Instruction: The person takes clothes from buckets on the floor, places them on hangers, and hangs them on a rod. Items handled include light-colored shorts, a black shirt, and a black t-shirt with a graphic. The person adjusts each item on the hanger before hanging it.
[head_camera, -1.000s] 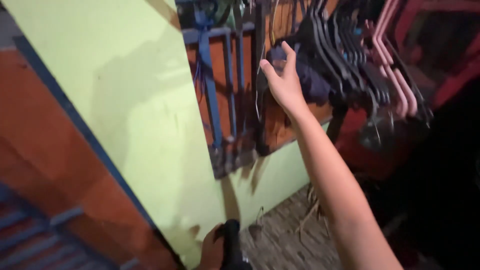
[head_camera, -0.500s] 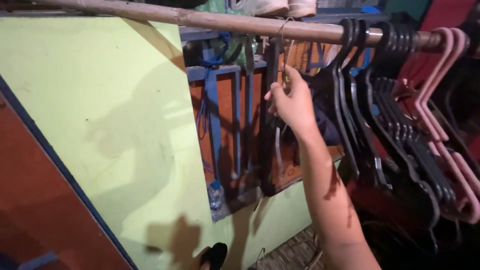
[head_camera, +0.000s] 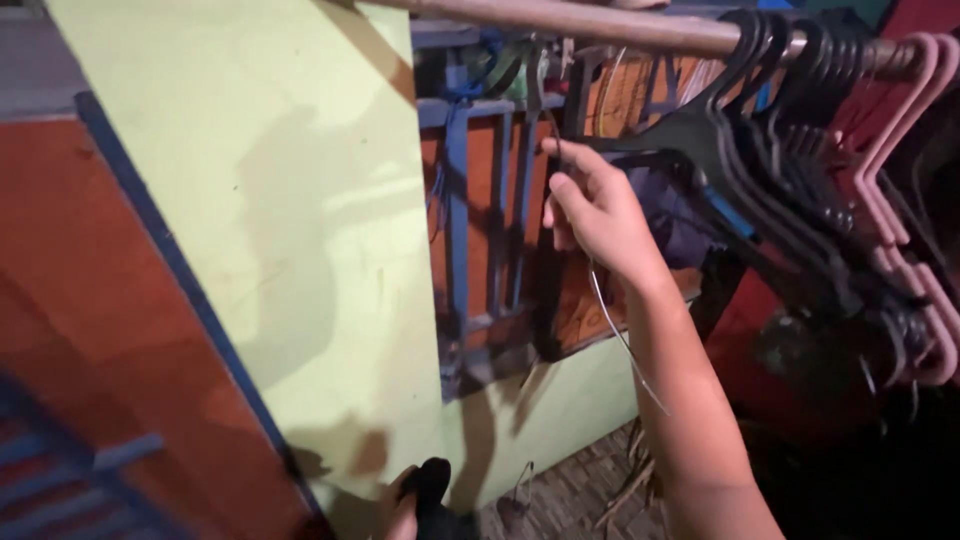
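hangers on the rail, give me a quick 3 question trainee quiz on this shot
1. True or false: the right hand grips a thin wire hanger.
2. What colour are the hangers at the far right of the wooden rail? A pink, B white, C yellow.
3. What does the left hand hold low in the frame?

Key: 1 true. 2 A. 3 a dark object, too dim to identify.

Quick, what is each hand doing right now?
Right hand: closed on a thin wire hanger near the wooden rod.
Left hand: at the bottom edge, wrapped round a dark object; what it is cannot be told.
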